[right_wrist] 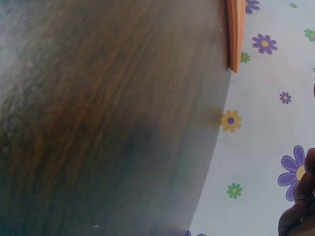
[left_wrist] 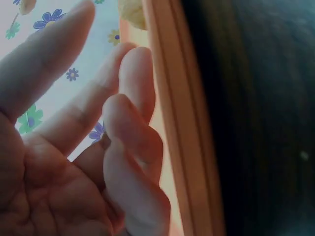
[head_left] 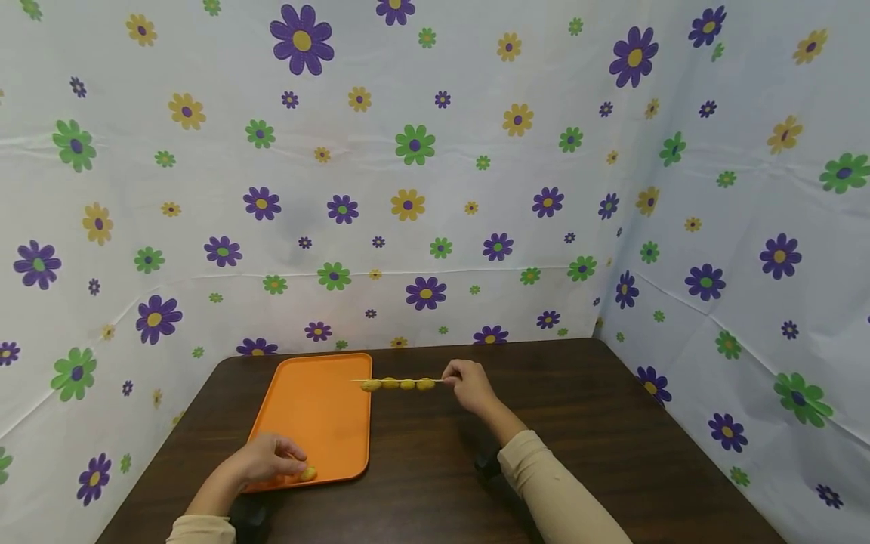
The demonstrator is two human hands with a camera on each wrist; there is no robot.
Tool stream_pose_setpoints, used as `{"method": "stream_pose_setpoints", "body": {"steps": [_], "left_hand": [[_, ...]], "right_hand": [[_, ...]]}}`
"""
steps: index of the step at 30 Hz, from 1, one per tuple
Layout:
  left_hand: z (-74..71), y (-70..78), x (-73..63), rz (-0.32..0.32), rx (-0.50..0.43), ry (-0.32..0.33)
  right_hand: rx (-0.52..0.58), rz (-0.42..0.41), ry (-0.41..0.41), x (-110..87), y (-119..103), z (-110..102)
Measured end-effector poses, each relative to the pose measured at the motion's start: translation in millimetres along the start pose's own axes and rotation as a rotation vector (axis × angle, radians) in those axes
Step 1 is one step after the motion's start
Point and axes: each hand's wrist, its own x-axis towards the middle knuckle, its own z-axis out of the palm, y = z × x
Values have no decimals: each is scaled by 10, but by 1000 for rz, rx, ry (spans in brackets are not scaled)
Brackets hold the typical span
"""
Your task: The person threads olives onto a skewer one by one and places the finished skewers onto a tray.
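Note:
In the head view my right hand [head_left: 472, 387] pinches the end of a thin wooden skewer [head_left: 440, 380], held level above the table. Several small yellow, potato-like pieces [head_left: 407, 384] are threaded along it, and its tip reaches over the orange tray [head_left: 319, 408]. Low over the tray's near edge is my left hand [head_left: 266, 459], fingertips beside one loose yellow piece [head_left: 308, 474]. The left wrist view has thumb and forefinger apart with a gap between them, the loose piece [left_wrist: 133, 14] lying past the fingertips. Only a few fingers [right_wrist: 301, 196] of the right hand enter its wrist view.
The orange tray lies on the left part of a dark brown wooden table [head_left: 578, 423]. A white sheet with purple, green and yellow flowers [head_left: 414, 143] hangs behind the table and along its right side.

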Motion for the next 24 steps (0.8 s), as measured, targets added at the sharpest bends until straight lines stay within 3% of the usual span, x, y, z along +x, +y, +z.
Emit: {"method": "stream_pose_setpoints", "body": {"steps": [7,19,24], "left_hand": [[9,-5,-50,23,4,-45],[107,8,-27,16,75,15],[109,34,-13,7,59,67]], "right_hand": [[9,-9,0,1,-29,-3],[24,-9,-12,-18,-61,21],[23,-13,-11,-16,-68,20]]}}
